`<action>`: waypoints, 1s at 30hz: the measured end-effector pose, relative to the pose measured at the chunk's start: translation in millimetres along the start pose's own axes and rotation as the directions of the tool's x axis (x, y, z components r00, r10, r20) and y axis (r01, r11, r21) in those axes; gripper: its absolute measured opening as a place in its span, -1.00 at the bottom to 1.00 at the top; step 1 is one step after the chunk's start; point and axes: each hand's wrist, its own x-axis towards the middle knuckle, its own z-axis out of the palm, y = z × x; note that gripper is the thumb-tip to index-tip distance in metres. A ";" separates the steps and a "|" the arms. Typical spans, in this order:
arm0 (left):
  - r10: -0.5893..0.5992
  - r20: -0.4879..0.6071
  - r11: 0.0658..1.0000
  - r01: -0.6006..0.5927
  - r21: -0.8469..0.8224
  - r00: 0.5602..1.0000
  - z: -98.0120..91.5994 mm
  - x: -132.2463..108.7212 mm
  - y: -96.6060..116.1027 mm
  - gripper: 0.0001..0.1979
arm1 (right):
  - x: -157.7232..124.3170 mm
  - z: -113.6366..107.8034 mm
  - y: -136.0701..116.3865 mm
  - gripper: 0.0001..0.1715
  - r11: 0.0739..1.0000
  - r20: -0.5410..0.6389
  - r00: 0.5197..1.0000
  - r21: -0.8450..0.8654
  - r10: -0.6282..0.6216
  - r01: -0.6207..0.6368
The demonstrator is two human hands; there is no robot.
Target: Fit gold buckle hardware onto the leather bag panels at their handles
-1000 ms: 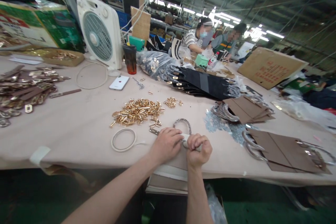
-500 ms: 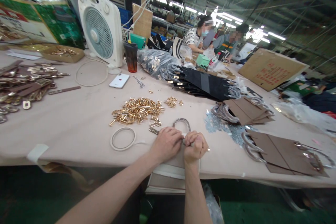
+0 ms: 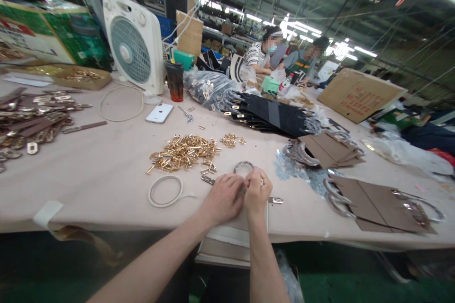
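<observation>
My left hand (image 3: pixel 224 197) is closed, its fingers bent down over a brown bag panel that it mostly covers. The panel's curved handle (image 3: pixel 244 165) arches out beyond my fingertips. Close against it, my right hand (image 3: pixel 258 191) is curled in a pinch; whatever lies inside is hidden. A strap end with a metal plate (image 3: pixel 207 180) pokes out left of my left hand, and a strap end with a metal fitting (image 3: pixel 276 200) shows right of my right hand. Nearby lie a roll of white tape (image 3: pixel 151 199) and a heap of gold metal fittings (image 3: pixel 185 152).
Brown bag panels with handles (image 3: pixel 384 201) lie to the right beside grey-blue scraps (image 3: pixel 291 165). Straps with metal ends (image 3: pixel 42 118) are piled left. Behind stand a fan (image 3: pixel 133 45), a phone (image 3: pixel 159 113), a dark cup (image 3: pixel 175 83) and black panels (image 3: pixel 273 111). Two people sit farther back.
My right hand has turned and its raised thumb has come down toward the left hand. The strap end on the right now shows more fully. The view has shifted slightly.
</observation>
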 end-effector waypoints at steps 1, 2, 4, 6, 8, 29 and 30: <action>-0.002 -0.006 1.000 0.002 0.012 1.000 0.5 -0.7 0.4 -0.58 | -0.3 -2.7 -0.6 -0.45 0.998 -0.005 1.000 0.057 0.023 -0.023; -0.006 -0.010 0.999 0.007 0.031 1.000 1.3 -1.4 0.5 -0.54 | 0.2 -6.2 -1.7 -0.45 0.989 -0.018 0.998 0.138 0.053 -0.050; -0.019 -0.017 0.997 0.020 0.076 1.000 3.2 -2.5 0.2 -0.53 | 4.0 -14.9 -5.0 -0.47 0.943 -0.080 0.991 0.325 0.108 -0.076; -0.022 -0.016 0.994 0.023 0.110 1.000 5.0 -3.2 -0.3 -0.55 | 11.0 -23.6 -9.0 -0.50 0.886 -0.163 0.975 0.460 0.149 -0.058; -0.016 -0.016 0.991 0.018 0.129 1.000 6.2 -3.4 -0.3 -0.56 | 19.3 -28.5 -11.3 -0.50 0.852 -0.182 0.965 0.519 0.191 -0.071; -0.044 0.025 0.980 0.038 0.198 0.999 3.5 -1.0 -1.4 -0.62 | 44.3 6.0 3.5 -0.46 0.912 0.043 0.952 0.278 0.302 -0.302; -0.044 0.024 0.980 0.038 0.196 0.999 3.6 -0.6 -1.2 -0.63 | 42.0 5.2 2.7 -0.44 0.933 0.051 0.965 0.244 0.258 -0.263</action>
